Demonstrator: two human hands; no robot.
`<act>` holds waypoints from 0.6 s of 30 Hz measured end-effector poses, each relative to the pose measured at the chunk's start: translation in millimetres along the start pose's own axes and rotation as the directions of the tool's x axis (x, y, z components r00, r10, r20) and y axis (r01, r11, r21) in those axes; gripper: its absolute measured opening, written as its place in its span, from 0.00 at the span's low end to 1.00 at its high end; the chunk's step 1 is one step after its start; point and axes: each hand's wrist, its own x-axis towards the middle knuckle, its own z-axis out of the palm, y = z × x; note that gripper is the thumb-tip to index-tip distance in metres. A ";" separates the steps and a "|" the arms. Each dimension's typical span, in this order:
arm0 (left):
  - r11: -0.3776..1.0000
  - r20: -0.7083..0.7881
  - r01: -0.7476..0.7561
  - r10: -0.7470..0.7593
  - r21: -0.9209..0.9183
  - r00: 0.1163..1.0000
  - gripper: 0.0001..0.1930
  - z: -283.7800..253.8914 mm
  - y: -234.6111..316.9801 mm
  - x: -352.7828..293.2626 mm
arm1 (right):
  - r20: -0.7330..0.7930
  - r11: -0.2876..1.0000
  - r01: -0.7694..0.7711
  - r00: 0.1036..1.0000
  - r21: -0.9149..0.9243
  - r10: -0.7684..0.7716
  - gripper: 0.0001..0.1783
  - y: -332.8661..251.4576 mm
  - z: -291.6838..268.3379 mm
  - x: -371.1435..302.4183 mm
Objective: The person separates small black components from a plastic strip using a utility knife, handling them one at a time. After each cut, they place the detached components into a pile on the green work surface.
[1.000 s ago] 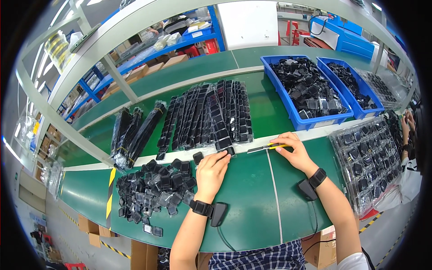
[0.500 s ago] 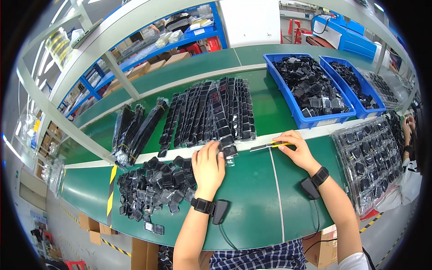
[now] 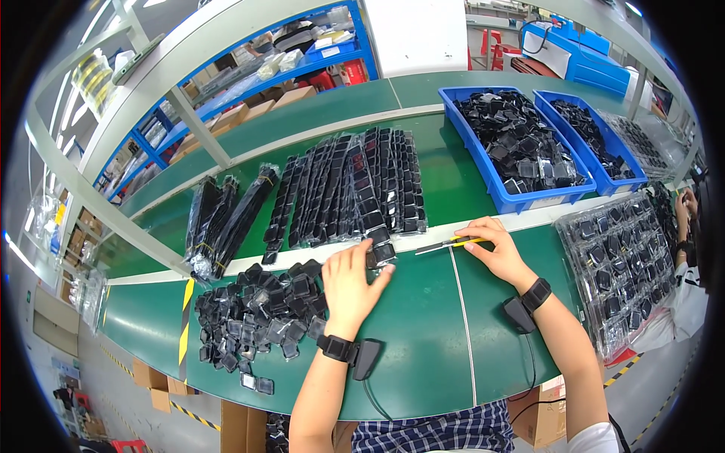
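My left hand (image 3: 349,291) reaches the near end of a strip of black square pieces in clear plastic (image 3: 370,219). Its thumb is spread from the fingers, and the strip's lowest pieces lie between them; no closed grip shows. To the right, my right hand (image 3: 491,245) holds a thin yellow-handled utility knife (image 3: 459,241) between thumb and fingers, its dark tip pointing left toward the strip. Beside my left hand, a loose pile of black square pieces (image 3: 257,313) covers the green table (image 3: 415,332). More strips (image 3: 321,189) lie side by side behind it.
Bundled dark strips (image 3: 226,219) lie at the left. Two blue bins, a nearer one (image 3: 495,177) and a farther one (image 3: 608,189), hold many black pieces. At the right are a clear tray (image 3: 619,264) of pieces and another person's hand (image 3: 686,208). A white rail (image 3: 430,240) crosses the table.
My left thumb has swung out to the right, away from the fingers, to the strip's near end. My right hand holds the utility knife in nearly the same place.
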 end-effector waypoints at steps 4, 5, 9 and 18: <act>0.999 -0.010 0.048 -0.048 -0.022 0.999 0.32 11.8 10.5 -1.2 | -0.020 1.000 0.002 1.000 0.000 -0.002 0.18 -0.9 1.4 1.3; 0.993 0.001 0.105 -0.105 -0.044 0.994 0.32 14.2 10.9 0.1 | -0.017 1.000 0.006 1.000 -0.017 -0.006 0.18 -1.1 1.3 1.4; 0.958 0.022 0.207 -0.206 -0.197 0.978 0.31 23.5 5.9 2.9 | -0.012 1.000 -0.003 1.000 -0.013 0.003 0.17 -0.3 1.2 0.9; 0.818 -0.097 0.287 -0.382 -0.500 0.919 0.15 23.5 -12.0 12.3 | -0.023 1.000 0.000 1.000 0.010 0.000 0.17 -2.1 1.8 1.9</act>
